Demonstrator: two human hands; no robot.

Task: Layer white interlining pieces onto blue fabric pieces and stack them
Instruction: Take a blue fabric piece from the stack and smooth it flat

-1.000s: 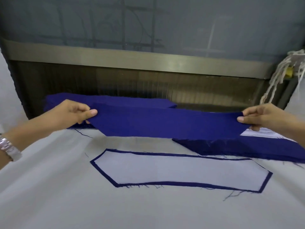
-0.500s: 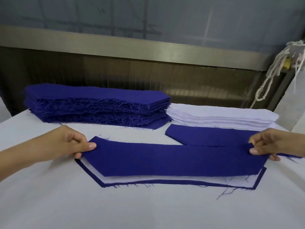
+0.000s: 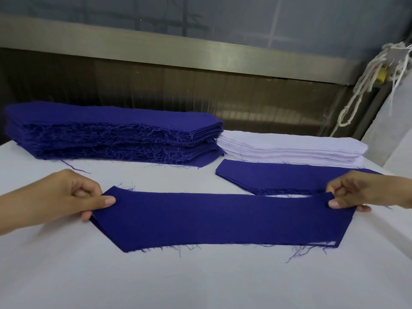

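The left hand point(image 3: 73, 197) and right hand point(image 3: 361, 190) each pinch an end of the blue fabric piece point(image 3: 223, 219) in curled fingers, near on the worktop point(image 3: 200, 282), where white interlining point(image 3: 327, 243) peeks out at its right corner, so an uneven release could skew the layers.

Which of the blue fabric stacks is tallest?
The thick, frayed blue fabric stack at far left; the thin blue pile in front of the white interlining stack lies nearly flat.

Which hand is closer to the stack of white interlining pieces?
Right. The right hand sits just in front of the white interlining stack; the left hand sits by the tall blue fabric stack.
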